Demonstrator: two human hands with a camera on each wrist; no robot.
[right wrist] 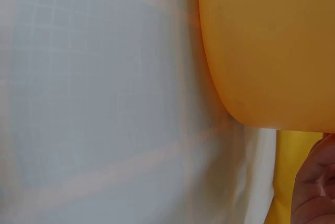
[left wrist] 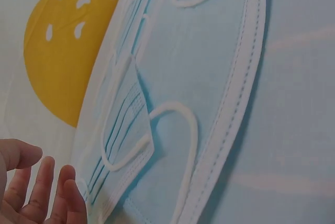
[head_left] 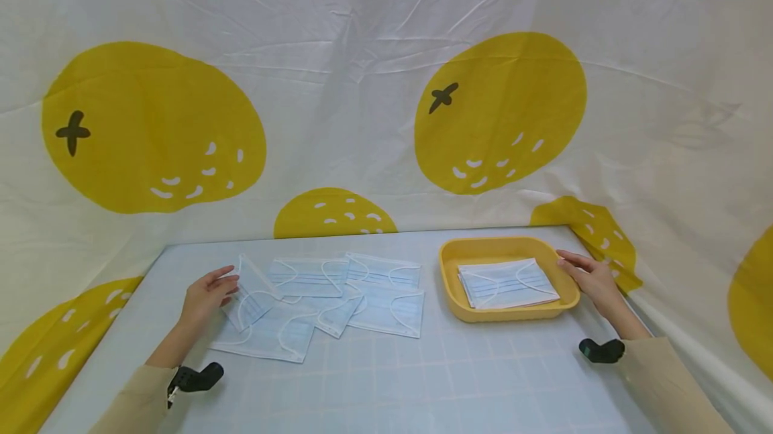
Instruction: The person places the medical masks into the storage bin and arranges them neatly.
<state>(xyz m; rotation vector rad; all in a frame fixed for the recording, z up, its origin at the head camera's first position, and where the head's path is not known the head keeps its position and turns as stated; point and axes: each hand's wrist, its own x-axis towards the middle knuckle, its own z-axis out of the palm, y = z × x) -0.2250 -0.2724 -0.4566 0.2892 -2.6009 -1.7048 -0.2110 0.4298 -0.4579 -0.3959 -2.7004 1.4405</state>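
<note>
Several pale blue disposable face masks [head_left: 386,310] with white ear loops lie overlapping on the left half of the table. My left hand [head_left: 208,294] is beside the leftmost mask [head_left: 249,300], which stands partly raised and tilted. Its fingers [left wrist: 42,190] are loosely bent, and the left wrist view shows nothing gripped in them. On the right, a yellow tray [head_left: 449,286] holds a small stack of face masks [head_left: 507,284]. My right hand [head_left: 594,281] touches the tray's right rim with its fingertips. The right wrist view shows the tray's outer wall [right wrist: 272,51] and only part of that hand.
A pale blue checked cloth [head_left: 386,387] covers the table. Behind it hangs a white curtain [head_left: 362,119] printed with large yellow fruit, which also comes down along both sides. Black wrist devices [head_left: 199,377] sit on both forearms.
</note>
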